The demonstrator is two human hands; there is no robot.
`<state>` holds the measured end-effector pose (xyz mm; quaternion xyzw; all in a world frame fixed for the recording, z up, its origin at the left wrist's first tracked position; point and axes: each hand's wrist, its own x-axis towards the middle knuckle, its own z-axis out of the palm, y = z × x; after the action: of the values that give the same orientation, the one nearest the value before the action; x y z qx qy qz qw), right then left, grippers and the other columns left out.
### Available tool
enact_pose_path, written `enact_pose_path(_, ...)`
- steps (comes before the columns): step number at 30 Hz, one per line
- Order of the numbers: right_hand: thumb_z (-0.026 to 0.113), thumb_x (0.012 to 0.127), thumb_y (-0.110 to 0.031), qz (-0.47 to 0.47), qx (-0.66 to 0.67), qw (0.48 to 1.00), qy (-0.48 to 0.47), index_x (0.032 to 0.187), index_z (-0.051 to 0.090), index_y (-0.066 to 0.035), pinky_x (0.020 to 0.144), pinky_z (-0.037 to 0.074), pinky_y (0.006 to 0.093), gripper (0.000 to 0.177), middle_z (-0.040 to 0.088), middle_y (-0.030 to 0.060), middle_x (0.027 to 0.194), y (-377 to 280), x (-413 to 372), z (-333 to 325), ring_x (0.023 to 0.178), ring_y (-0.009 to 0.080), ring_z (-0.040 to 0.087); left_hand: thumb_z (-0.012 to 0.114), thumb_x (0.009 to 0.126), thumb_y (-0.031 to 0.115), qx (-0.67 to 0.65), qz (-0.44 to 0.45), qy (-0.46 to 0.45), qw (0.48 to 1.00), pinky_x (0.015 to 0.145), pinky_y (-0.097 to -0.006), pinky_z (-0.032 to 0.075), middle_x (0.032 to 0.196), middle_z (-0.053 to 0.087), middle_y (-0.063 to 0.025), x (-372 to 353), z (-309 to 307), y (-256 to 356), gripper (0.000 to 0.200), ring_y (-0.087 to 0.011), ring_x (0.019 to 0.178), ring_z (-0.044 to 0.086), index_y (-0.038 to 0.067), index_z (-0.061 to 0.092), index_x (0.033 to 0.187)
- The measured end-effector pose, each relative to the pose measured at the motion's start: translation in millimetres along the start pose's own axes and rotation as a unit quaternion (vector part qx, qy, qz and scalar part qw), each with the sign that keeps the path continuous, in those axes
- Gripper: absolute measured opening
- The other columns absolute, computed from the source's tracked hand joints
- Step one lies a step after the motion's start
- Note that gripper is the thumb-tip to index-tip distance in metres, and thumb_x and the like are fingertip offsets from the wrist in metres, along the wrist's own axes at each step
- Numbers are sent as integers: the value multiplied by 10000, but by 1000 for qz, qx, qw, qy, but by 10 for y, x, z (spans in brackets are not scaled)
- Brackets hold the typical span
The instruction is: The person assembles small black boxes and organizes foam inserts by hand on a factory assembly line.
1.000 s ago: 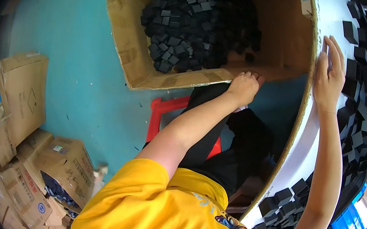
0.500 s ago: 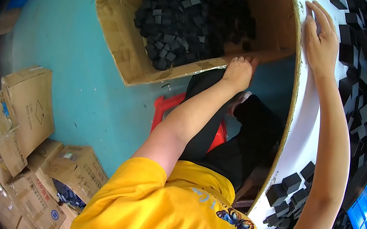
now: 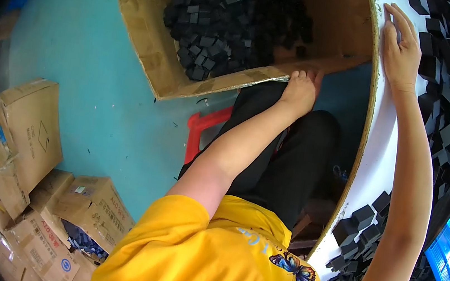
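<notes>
My left hand (image 3: 300,92) has its fingers wrapped over the near edge of a large open cardboard box (image 3: 198,85). Inside the box lies a pile of small black foam blocks (image 3: 206,41). Over on the right, my right hand (image 3: 402,56) rests on the white tabletop (image 3: 380,131), close to its worn edge, with the fingers extended and the thumb apart. It holds nothing. Many more black blocks (image 3: 447,106) are heaped on the table just beyond that hand.
A red stool (image 3: 196,131) stands by my black-clad legs (image 3: 295,166), under the table's edge. Stacked cardboard cartons (image 3: 35,134) fill the lower left of the teal floor (image 3: 99,69). Blue plastic crates (image 3: 446,257) show at the lower right.
My legs have shifted, with one knee now showing beside the table and the foot out of sight. Both hands keep their places on the box edge and the tabletop.
</notes>
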<state>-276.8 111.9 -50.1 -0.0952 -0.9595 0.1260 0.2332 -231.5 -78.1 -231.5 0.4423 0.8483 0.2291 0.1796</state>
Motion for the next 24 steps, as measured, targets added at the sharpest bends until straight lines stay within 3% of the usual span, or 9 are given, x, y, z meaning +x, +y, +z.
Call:
enact_pose_path(4,537,1005,-232,12,9,1000,-5,1304,680,-204,1096,430,337,332,625,54,1386,36,-3,2,1261,232,599,627,791,51,-1,23,56,998,903,-410,449,1183,581,-227,-17,62,-29,712,-361,1035,578,-12,416,1468)
enact_pose_path(7,522,1020,-252,9,-18,1000,1,1316,674,-227,1113,425,361,333,621,42,1394,84,-22,30,1282,241,587,628,785,39,-74,10,72,995,906,-408,457,1217,559,-239,-37,11,-28,593,-356,1065,566,-18,522,1366)
enact_pose_path(9,510,1028,-262,-4,-11,1000,-4,1329,665,-238,1120,423,380,339,611,42,1407,118,-10,15,1296,244,577,619,791,47,-76,-19,74,994,909,-431,461,1159,597,-224,-12,2,-18,411,-344,1035,594,8,630,1201)
enact_pose_path(12,551,964,-147,111,131,984,50,1136,680,9,991,463,331,265,654,162,1220,-456,7,-21,1122,244,629,627,804,63,6,-29,35,999,957,-485,447,1031,673,-177,68,-56,-31,205,-318,966,649,60,728,983)
enact_pose_path(14,519,960,-106,85,92,992,32,1157,669,9,1015,451,335,273,642,171,1243,-303,18,-30,1157,263,616,639,795,53,69,-17,3,997,1027,-573,416,845,730,-150,93,-256,-93,132,-324,864,714,90,760,834)
enact_pose_path(15,503,958,-85,71,76,994,19,1167,663,8,1028,446,337,280,636,175,1255,-250,18,-30,1175,273,610,643,789,54,39,-36,-30,998,1025,-594,427,834,737,-164,97,-332,-148,124,-323,839,729,74,755,838)
enact_pose_path(17,512,949,-89,52,30,998,6,1159,658,3,1024,449,350,272,635,183,1248,-340,44,-95,1188,307,603,602,785,31,50,-16,17,998,867,-490,537,886,731,-211,17,-305,-269,126,-364,777,728,50,726,779)
enact_pose_path(20,504,946,-83,47,4,999,12,1161,641,-3,1023,449,361,267,634,189,1233,-432,17,-92,1185,328,603,597,801,25,9,-30,11,999,804,-461,576,909,729,-224,9,-224,-252,138,-373,815,728,26,735,800)
enact_pose_path(24,493,943,-83,48,20,999,8,1157,614,-10,1015,449,381,256,633,197,1200,-540,48,-90,1174,350,601,596,814,-4,-39,-75,-78,993,790,-457,587,920,722,-244,76,-310,-96,153,-392,890,723,-13,745,848)
